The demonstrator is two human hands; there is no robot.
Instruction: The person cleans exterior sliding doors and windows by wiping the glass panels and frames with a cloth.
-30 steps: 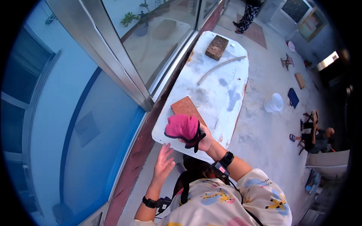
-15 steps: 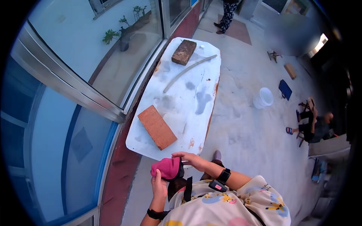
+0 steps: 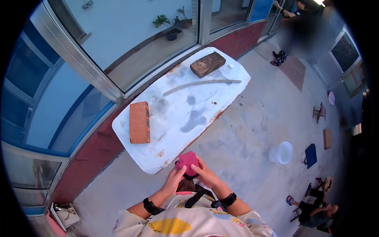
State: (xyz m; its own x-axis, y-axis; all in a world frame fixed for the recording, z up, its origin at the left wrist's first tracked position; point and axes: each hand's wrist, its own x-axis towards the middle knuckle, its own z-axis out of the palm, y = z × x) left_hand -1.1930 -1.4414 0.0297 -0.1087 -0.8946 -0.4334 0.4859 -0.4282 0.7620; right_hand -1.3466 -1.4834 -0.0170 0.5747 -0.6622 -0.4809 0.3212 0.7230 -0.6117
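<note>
Between my two hands is a folded pink cloth piece (image 3: 187,162) with black trim; its exact kind I cannot make out. My left hand (image 3: 173,180) grips its lower left side, thumb on top. On the opposite side my right hand (image 3: 206,174) pinches it, thumb also lying over the cloth. Both hands are in front of my body, by the near edge of a white tabletop (image 3: 158,130). An orange-red brick (image 3: 139,122) lies on the left part of that top. Farther off are a dark, dirty brick (image 3: 207,64) and a thin grey curved strip (image 3: 201,83).
Windows and a red wall base (image 3: 94,152) run along the table's left side. On the floor to the right stand a translucent white bucket (image 3: 280,153), a dark blue flat case (image 3: 310,155) and a small stool (image 3: 320,112). A person (image 3: 316,209) sits at lower right; others stand farther back.
My view has swung, so the table now lies more slanted. My right hand, formerly flat with fingers stretched against the pink cloth, now pinches it. The cloth looks more compact.
</note>
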